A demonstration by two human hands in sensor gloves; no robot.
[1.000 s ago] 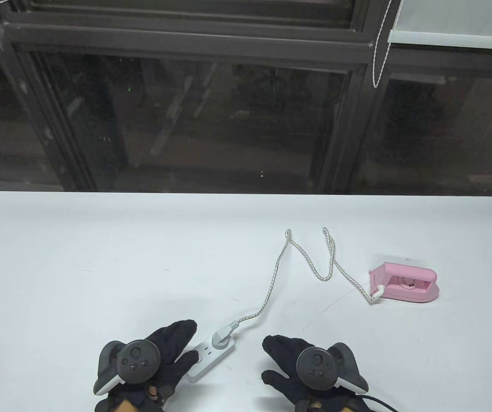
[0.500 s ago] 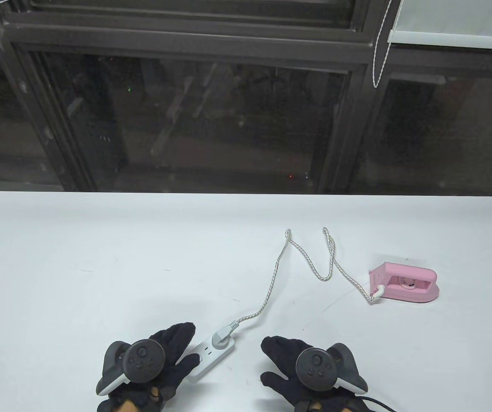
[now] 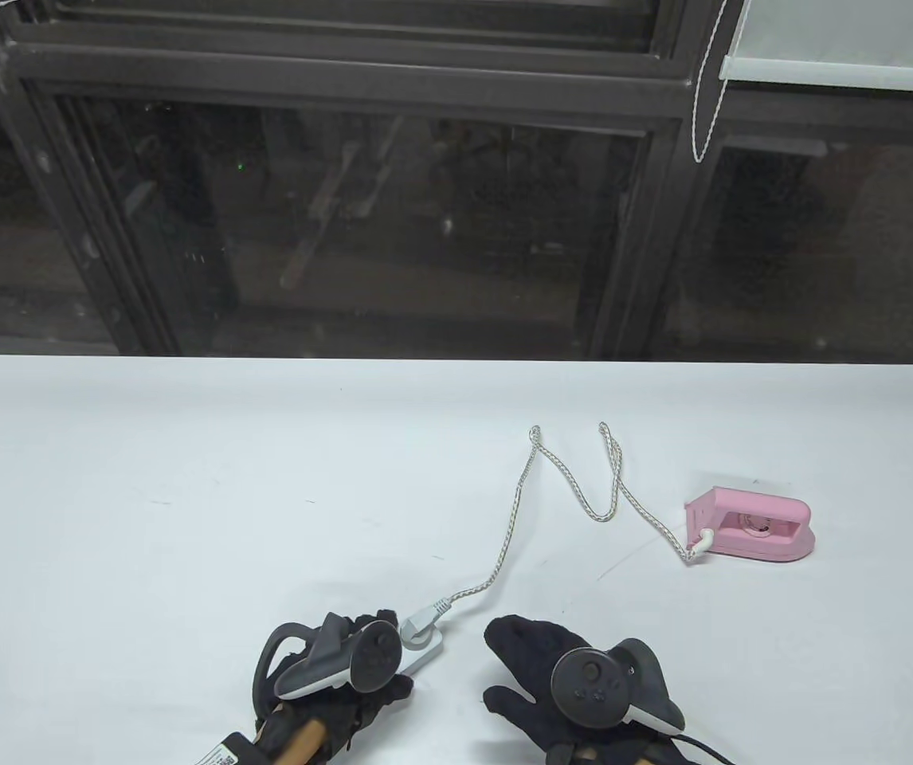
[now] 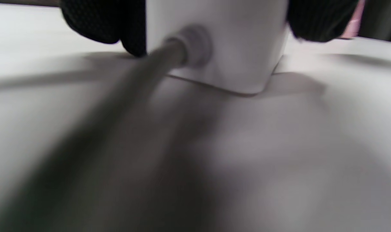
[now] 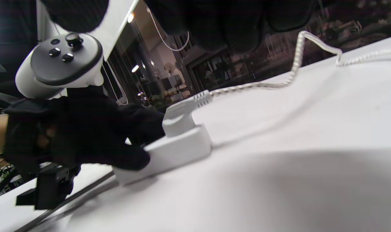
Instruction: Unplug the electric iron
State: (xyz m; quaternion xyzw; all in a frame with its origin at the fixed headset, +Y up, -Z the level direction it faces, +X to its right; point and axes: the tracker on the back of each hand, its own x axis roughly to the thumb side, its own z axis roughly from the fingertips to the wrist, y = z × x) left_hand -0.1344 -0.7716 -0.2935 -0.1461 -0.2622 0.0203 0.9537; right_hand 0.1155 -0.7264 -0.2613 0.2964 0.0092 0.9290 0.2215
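A: Right, status on the left hand (image 3: 345, 677)?

B: It grips the white power strip (image 3: 425, 647) near the table's (image 3: 146, 478) front edge. In the right wrist view its fingers (image 5: 127, 158) wrap the strip's side (image 5: 182, 148), thumb side on the opposite edge. The left wrist view shows black fingertips (image 4: 102, 22) either side of the strip's end face (image 4: 234, 48), with the strip's own cable (image 4: 156, 61) coming out toward the camera, blurred.

A: Plug?

B: Seated in the strip. Grey-white plug (image 3: 421, 621) stands in the far socket, strain relief pointing up and right. Braided cord (image 3: 504, 542) runs from it across the table in a zigzag to the pink iron (image 3: 751, 530), which lies well apart on the right side of the table.

A: Right hand (image 3: 560, 677)?

B: Just beside the strip, on its right, not touching it. Fingers spread and released, palm down over the table, holding nothing. Tracker (image 3: 596, 685) sits on its back. The right wrist view has only dark fingertips (image 5: 221, 29) along the top edge.

A: Iron touched?

B: No hand near it.
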